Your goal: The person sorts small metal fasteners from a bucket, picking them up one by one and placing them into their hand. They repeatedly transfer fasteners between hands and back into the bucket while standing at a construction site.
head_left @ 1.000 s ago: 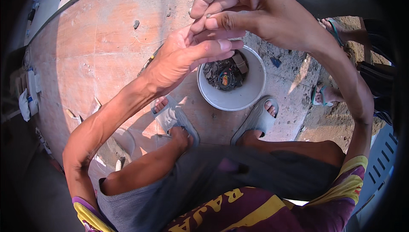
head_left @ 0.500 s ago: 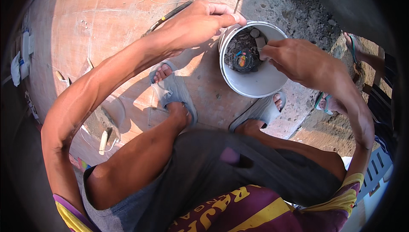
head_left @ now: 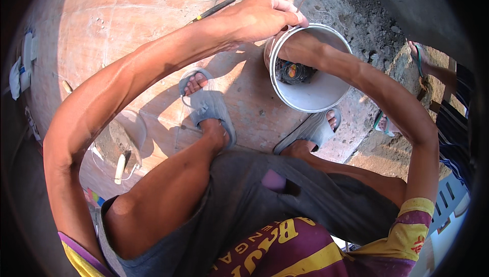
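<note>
Though outside earlier, right forearm [head_left: 374,79] inside bucket [head_left: 328,93]

Rubble [head_left: 368,25] and dirt [head_left: 383,156] suggest a building site

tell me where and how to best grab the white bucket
Probably hook fingers over the near rim of the white bucket, coming from the wearer's side: its mouth is open and that curved edge is bare. The left hand is at the far-left edge, and the right forearm crosses the right side.
</note>
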Motion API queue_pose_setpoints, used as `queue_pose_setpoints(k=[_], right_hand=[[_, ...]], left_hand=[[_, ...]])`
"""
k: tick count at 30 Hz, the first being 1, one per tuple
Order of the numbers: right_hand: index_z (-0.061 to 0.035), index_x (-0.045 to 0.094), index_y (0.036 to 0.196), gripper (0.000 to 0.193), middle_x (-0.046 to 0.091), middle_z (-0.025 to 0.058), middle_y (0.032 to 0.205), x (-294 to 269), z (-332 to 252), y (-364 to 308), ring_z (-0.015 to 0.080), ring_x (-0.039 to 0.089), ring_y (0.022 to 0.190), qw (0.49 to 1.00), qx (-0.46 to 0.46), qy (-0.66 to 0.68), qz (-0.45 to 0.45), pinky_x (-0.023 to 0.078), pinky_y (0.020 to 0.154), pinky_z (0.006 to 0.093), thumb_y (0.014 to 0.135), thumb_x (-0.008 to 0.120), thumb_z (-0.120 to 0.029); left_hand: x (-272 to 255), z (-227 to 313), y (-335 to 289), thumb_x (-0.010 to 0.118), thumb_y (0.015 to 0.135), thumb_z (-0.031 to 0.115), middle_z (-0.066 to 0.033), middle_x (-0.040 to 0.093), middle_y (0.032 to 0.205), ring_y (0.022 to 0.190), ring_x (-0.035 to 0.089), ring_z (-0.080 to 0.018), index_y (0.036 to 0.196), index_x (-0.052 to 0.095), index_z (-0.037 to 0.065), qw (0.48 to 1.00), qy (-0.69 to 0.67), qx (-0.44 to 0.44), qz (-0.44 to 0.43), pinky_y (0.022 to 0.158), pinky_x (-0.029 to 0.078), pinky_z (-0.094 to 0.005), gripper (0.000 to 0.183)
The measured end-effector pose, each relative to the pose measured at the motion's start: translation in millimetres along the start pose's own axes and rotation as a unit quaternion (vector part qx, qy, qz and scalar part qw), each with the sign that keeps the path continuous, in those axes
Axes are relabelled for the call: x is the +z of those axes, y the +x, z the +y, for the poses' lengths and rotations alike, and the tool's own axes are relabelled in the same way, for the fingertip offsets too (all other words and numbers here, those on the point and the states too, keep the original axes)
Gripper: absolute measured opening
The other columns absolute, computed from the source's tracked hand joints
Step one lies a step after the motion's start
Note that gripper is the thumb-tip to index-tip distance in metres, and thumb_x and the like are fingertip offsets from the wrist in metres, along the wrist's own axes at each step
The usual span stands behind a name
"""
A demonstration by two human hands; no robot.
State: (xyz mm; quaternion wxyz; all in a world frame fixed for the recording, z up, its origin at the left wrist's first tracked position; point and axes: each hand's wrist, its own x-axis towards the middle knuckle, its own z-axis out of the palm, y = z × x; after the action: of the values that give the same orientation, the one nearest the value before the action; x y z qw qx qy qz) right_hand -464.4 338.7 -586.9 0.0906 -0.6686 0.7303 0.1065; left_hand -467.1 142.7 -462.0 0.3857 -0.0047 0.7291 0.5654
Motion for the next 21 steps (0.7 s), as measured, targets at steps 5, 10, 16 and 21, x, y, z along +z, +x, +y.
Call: queue_pose_setpoints(k=[5,10,16,21], right_hand=[[-0.0024,0.079,0.088,0.011,0.078,0.0135,0.095,12.9,6.0,-2.3,0.0303,0.077,0.091,0.992,-0.007,0.128,0.013,0.063,0.082,0.0414,0.084,0.069,-0.005],[0.0011,0.073,0.097,0.015,0.077,0.0167,0.096,-6.7,15.3,-21.2,0.0326,0.077,0.094,0.966,-0.003,0.256,0.031,0.062,0.083,0.0411,0.083,0.07,-0.003],[-0.0051,0.07,0.111,0.022,0.077,0.0083,0.102,-111.2,22.3,-69.4,0.0201,0.075,0.094,0.773,0.143,0.616,0.042,0.06,0.088,0.0351,0.091,0.076,0.0],[-0.0037,0.068,0.106,0.009,0.077,0.0062,0.1,-144.4,39.7,-85.2,0.0118,0.075,0.095,0.567,0.173,0.795,0.127,0.061,0.087,0.0287,0.1,0.074,-0.003]], left_hand=[[-4.6,-7.5,-6.4,0.061,0.107,0.038,-0.0081,0.074,0.121,0.113,0.065,-0.0198,0.13,0.079,0.015,0.997,0.05,0.051,0.028,0.105,0.051,-0.0346,0.037],[-13.8,-8.0,-7.1,0.06,0.108,0.036,-0.001,0.068,0.106,0.1,0.06,-0.0135,0.132,0.078,0.015,0.996,0.061,0.057,0.035,0.098,0.052,-0.0318,0.037],[-15.7,-7.5,-25.1,0.068,0.104,0.027,-0.0031,0.071,0.103,0.096,0.063,-0.0113,0.134,0.074,0.008,0.995,0.023,0.081,0.051,0.093,0.053,-0.0306,0.036],[-15.1,2.3,-35.1,0.075,0.101,0.028,-0.0082,0.077,0.109,0.101,0.07,-0.0145,0.127,0.073,0.001,0.997,-0.015,0.069,0.015,0.093,0.054,-0.0308,0.038]])
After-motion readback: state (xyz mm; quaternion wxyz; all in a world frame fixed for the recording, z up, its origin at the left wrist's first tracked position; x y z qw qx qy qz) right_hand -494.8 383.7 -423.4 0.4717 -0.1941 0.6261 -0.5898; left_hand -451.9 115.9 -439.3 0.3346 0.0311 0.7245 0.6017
